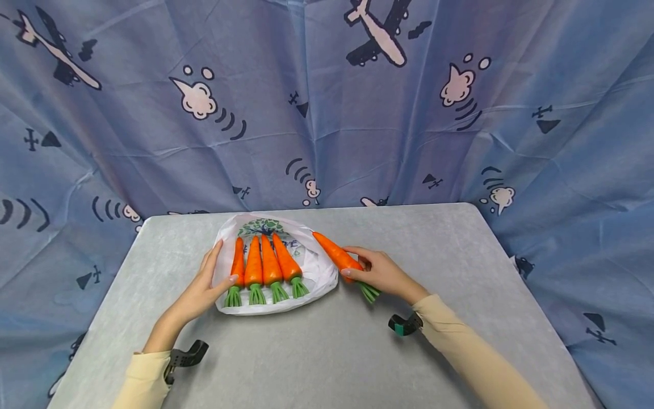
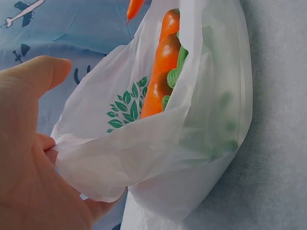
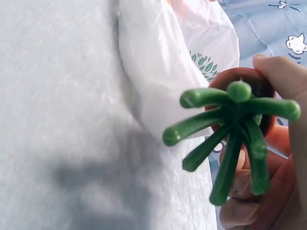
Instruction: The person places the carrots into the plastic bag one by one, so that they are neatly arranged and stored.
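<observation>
A white plastic bag [image 1: 311,267] with a green tree print lies with its mouth open. Several orange carrots [image 1: 254,261] lie side by side in it, green tops toward the person. My left hand [image 1: 204,292] holds the bag's left edge, its thumb stretched over the mouth and its other fingers partly hidden behind the plastic [image 2: 96,158]. Between thumb and fingers, my right hand [image 1: 380,272] grips another carrot [image 1: 332,250] near its thick end. That carrot's tip points at the bag's right rim, and its green stems [image 3: 235,124] stick out below the hand.
Everything sits near the back of a grey table [image 1: 306,358]. A blue curtain [image 1: 327,113] with printed aeroplanes hangs right behind the table's far edge. Each wrist wears a black camera mount, such as the one on the right [image 1: 405,325].
</observation>
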`<state>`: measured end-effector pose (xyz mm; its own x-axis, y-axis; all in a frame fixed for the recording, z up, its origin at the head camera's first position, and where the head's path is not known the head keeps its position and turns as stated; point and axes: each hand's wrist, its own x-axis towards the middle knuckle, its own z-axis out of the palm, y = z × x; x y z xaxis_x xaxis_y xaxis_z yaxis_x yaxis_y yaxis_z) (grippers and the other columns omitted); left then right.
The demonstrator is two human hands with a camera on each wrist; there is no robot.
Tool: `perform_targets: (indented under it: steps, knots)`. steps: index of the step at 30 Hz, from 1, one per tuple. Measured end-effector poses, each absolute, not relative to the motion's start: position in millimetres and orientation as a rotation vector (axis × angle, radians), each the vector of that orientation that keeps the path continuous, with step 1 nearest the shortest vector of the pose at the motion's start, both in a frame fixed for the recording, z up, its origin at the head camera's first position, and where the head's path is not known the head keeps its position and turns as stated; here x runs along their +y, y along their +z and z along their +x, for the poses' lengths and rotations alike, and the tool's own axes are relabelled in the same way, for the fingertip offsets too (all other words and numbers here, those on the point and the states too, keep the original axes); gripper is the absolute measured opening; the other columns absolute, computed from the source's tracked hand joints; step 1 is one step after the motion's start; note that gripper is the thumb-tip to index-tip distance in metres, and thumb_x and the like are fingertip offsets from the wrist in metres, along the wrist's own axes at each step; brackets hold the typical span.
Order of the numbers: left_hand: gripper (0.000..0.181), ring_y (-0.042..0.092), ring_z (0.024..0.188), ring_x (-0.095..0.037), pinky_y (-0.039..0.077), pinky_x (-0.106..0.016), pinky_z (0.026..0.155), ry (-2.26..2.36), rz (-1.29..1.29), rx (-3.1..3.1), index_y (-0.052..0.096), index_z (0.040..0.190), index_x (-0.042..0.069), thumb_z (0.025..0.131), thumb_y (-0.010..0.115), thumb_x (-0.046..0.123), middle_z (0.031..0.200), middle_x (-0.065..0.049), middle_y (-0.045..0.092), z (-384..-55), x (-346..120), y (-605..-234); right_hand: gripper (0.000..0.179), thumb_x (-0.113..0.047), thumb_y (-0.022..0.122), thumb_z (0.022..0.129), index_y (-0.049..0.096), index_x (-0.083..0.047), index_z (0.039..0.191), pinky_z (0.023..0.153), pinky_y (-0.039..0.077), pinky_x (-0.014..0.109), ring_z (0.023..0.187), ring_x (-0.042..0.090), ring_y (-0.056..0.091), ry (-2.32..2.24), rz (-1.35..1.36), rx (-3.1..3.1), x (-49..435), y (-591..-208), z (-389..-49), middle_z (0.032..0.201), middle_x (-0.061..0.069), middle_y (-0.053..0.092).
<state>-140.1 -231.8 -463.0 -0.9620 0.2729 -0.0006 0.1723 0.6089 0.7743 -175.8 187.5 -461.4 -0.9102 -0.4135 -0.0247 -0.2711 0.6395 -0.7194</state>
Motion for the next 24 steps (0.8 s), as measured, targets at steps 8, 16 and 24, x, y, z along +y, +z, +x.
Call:
perform_targets:
  steps: [8, 16, 24]
  knots:
    - [0.091, 0.010, 0.149, -0.052, 0.017, -0.075, 0.112, 1.279, 0.383, 2.716, -0.007, 0.160, 0.023, 0.099, 0.060, 0.033, 0.166, -0.022, -0.001, -140, -232, -463, 0.059, -0.049, 0.072, 0.086, 0.058, -0.026, 0.138, 0.056, 0.035, 0.021, 0.062, 0.011, 0.046, -1.105, -0.614, 2.666, 176, -458, -179, 0.072, -0.004, 0.051]
    - [0.091, 0.010, 0.149, -0.052, 0.017, -0.076, 0.112, 1.278, 0.387, 2.718, -0.007, 0.160, 0.023, 0.099, 0.060, 0.033, 0.166, -0.022, 0.000, -140, -231, -463, 0.060, -0.052, 0.071, 0.087, 0.057, -0.026, 0.139, 0.057, 0.033, 0.022, 0.064, 0.012, 0.045, -1.071, -0.605, 2.637, 163, -455, -184, 0.072, -0.003, 0.050]
    - [0.091, 0.010, 0.149, -0.051, 0.017, -0.076, 0.112, 1.279, 0.389, 2.716, -0.007, 0.160, 0.023, 0.099, 0.060, 0.033, 0.166, -0.022, -0.001, -140, -231, -463, 0.062, -0.051, 0.071, 0.087, 0.057, -0.024, 0.140, 0.057, 0.030, 0.023, 0.063, 0.014, 0.044, -1.052, -0.578, 2.611, 147, -452, -191, 0.071, -0.002, 0.048]
